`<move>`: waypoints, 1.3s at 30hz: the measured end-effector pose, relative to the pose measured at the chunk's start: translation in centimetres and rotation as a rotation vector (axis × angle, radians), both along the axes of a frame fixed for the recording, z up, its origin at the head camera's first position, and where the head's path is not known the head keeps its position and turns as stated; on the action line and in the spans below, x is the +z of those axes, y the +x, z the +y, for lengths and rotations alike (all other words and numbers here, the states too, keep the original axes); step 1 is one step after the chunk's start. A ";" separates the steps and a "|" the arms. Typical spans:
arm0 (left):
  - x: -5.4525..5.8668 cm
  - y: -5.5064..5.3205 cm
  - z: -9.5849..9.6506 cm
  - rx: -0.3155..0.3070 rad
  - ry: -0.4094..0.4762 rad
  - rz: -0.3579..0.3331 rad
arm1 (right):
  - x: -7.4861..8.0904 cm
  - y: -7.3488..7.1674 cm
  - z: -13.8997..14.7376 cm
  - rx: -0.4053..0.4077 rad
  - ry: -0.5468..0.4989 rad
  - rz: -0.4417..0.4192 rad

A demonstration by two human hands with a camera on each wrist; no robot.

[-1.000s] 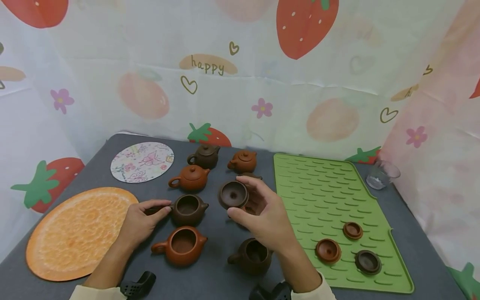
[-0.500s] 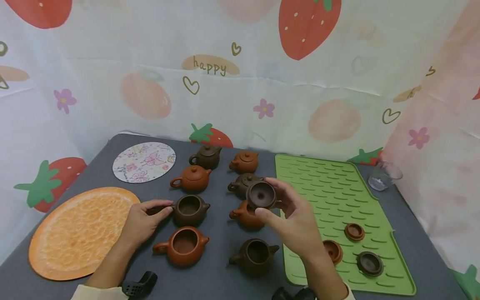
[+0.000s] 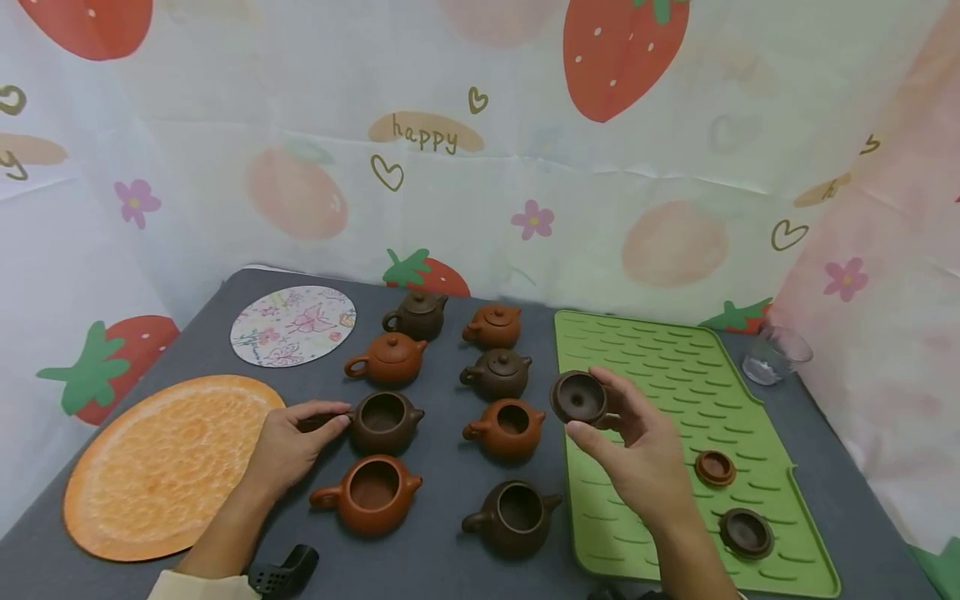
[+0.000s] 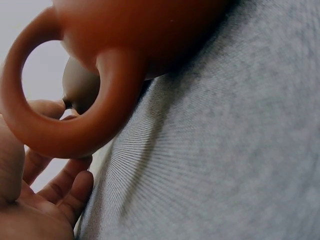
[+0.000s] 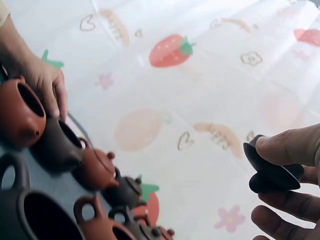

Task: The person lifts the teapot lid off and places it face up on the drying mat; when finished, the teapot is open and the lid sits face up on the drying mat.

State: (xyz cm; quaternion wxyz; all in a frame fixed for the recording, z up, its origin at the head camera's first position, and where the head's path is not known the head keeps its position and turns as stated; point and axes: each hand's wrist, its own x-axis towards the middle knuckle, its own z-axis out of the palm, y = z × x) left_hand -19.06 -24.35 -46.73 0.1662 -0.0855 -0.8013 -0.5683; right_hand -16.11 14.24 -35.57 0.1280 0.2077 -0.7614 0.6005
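Note:
My left hand (image 3: pixel 288 446) pinches the handle of a dark brown teapot (image 3: pixel 384 425), which has no lid on it and stands on the table. A lidless red-brown teapot (image 4: pixel 145 30) partly covers that hand in the left wrist view. My right hand (image 3: pixel 641 446) holds a dark teapot lid (image 3: pixel 579 397) by its rim, over the left edge of the green mat (image 3: pixel 611 525). In the head view the lid's hollow underside faces the camera. In the right wrist view thumb and fingers grip the lid (image 5: pixel 272 170), its knob pointing down.
A lidless orange-brown teapot (image 3: pixel 506 429) and a lidless dark one (image 3: pixel 513 518) stand in the right column. Several lidded teapots (image 3: pixel 497 372) are behind. On the mat lie a reddish lid (image 3: pixel 715 468) and a dark lid (image 3: pixel 746 533). A clear glass (image 3: pixel 772 357) lies beyond.
My right hand has carried the dark lid rightward, away from the teapots to the mat's edge. Its forearm now covers one reddish lid. The left hand stays on the handle.

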 end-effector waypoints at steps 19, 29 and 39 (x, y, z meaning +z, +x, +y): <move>0.1 0.1 0.1 0.010 -0.009 0.006 | -2.4 -0.1 4.5 -0.242 0.083 -0.145; 1.9 0.7 0.8 0.027 -0.029 -0.003 | -3.5 -0.7 7.2 -0.244 0.160 -0.192; 0.2 0.1 0.1 0.027 -0.020 -0.004 | -4.3 -1.3 8.9 -0.230 0.340 -0.306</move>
